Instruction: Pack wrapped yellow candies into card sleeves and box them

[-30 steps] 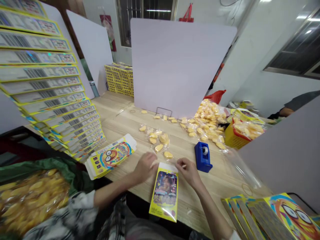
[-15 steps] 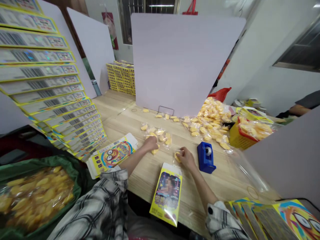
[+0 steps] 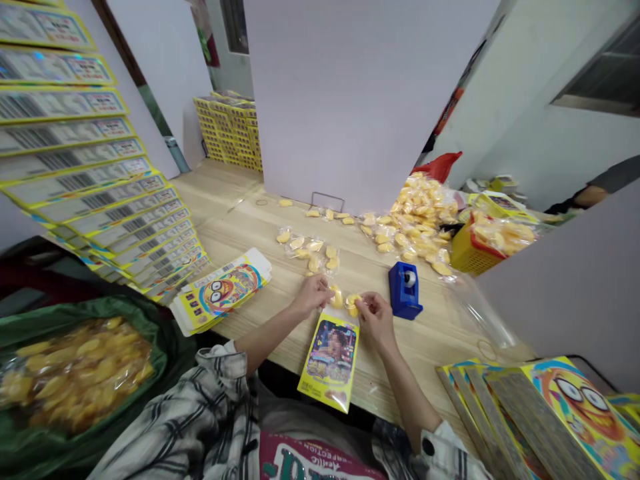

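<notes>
My left hand point(image 3: 313, 295) pinches a small yellow piece in clear wrapping point(image 3: 337, 297) at its fingertips. My right hand point(image 3: 375, 320) grips a similar wrapped piece point(image 3: 353, 304), a short gap from the other one. Just below both hands, a yellow printed pouch point(image 3: 330, 353) lies flat on the wooden table point(image 3: 240, 237), its picture blurred. Several loose wrapped pieces point(image 3: 305, 250) lie beyond my hands. A blue tape dispenser point(image 3: 405, 290) stands to the right of my right hand.
A heap of wrapped yellow pieces point(image 3: 417, 227) and a yellow basket point(image 3: 475, 250) sit at the far right. A flat printed box point(image 3: 220, 293) lies left. A green bag of yellow pieces point(image 3: 75, 373) is near my lap. Another person's arm point(image 3: 590, 197) shows far right.
My left hand has moved right, carrying a wrapped piece toward my right hand. The view has tilted up and shifted, and the pouch now lies closer under my hands.
</notes>
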The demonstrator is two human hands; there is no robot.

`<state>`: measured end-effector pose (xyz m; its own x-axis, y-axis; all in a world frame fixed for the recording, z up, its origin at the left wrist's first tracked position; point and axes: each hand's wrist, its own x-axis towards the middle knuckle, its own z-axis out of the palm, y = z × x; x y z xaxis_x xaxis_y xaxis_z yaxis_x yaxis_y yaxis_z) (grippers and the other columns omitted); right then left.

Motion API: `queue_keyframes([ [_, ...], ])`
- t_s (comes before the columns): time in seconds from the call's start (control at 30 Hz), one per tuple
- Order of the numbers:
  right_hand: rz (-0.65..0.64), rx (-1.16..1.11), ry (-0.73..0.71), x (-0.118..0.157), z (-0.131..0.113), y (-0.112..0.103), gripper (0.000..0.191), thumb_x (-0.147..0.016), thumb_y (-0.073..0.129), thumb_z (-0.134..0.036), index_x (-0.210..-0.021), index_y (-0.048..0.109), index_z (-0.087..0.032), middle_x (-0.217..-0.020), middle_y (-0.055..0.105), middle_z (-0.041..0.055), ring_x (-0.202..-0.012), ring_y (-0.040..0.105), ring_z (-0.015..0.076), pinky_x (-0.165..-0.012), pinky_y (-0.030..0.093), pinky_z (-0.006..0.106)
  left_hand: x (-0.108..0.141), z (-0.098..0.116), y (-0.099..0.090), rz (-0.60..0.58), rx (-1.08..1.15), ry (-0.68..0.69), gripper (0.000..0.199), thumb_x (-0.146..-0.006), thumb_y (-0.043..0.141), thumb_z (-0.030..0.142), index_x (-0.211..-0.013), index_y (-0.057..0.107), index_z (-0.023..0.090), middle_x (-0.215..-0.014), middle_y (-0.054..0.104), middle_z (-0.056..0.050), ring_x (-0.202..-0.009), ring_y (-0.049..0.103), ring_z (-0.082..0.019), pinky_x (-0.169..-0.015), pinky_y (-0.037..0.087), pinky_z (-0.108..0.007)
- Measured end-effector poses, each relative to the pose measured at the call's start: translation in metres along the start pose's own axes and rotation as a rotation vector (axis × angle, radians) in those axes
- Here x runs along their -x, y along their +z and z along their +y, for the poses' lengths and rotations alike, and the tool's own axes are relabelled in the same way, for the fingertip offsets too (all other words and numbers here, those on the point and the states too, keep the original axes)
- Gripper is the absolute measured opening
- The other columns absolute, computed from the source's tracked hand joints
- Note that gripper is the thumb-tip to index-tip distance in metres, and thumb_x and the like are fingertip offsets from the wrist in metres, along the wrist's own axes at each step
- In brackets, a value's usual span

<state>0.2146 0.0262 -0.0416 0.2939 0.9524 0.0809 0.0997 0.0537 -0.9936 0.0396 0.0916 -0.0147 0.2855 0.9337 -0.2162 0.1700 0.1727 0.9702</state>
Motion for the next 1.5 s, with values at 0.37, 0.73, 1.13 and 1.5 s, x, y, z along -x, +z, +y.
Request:
queue_keyframes([
  [0.37, -0.425, 0.489, -0.027, 0.026, -0.001, -0.003, 0.016, -0.069, 0.064, -0.03, -0.065, 0.063, -0.015, -0.059, 0.053, -0.0013, -0.057, 0.045, 0.0129, -0.053, 0.032, 0.023, 0.015, 0.0, -0.01, -0.26, -0.359, -0.093, 0.011, -0.046, 0.067, 0.009, -0.055, 0.061, 0.014, -0.045, 0.052, 0.006, -0.048, 0.045, -0.009, -0.047, 0.029, -0.02],
  [0.73, -0.712, 0.719, -0.205, 0.038, -0.025, -0.008, 0.039, -0.091, 0.044, -0.033, -0.056, 0.052, -0.017, -0.06, 0.053, -0.0011, -0.057, 0.046, 0.0115, -0.055, 0.031, 0.023, 0.032, -0.022, -0.007, -0.212, -0.267, -0.135, 0.012, -0.05, 0.068, 0.016, -0.059, 0.06, 0.012, -0.049, 0.055, 0.003, -0.048, 0.048, -0.009, -0.045, 0.032, -0.018],
  [1.13, -0.424, 0.295, -0.011, 0.028, -0.002, 0.015, 0.052, -0.072, 0.065, -0.03, -0.118, 0.043, -0.021, -0.1, 0.059, 0.0049, -0.07, 0.059, 0.0159, -0.062, 0.049, 0.029, 0.031, -0.023, -0.008, -0.206, -0.172, -0.148, 0.016, -0.061, 0.061, 0.028, -0.064, 0.057, 0.013, -0.051, 0.054, 0.002, -0.046, 0.048, -0.01, -0.045, 0.031, -0.02],
  [1.5, -0.45, 0.491, -0.162, 0.019, -0.001, 0.02, 0.041, -0.068, 0.047, -0.003, -0.101, 0.066, -0.018, -0.09, 0.053, 0.0036, -0.068, 0.052, 0.0132, -0.063, 0.044, 0.025, 0.053, -0.043, -0.019, -0.117, -0.459, 0.069, 0.054, -0.058, 0.054, 0.007, -0.111, 0.052, 0.019, -0.077, 0.054, 0.004, -0.059, 0.048, -0.008, -0.053, 0.035, -0.018],
])
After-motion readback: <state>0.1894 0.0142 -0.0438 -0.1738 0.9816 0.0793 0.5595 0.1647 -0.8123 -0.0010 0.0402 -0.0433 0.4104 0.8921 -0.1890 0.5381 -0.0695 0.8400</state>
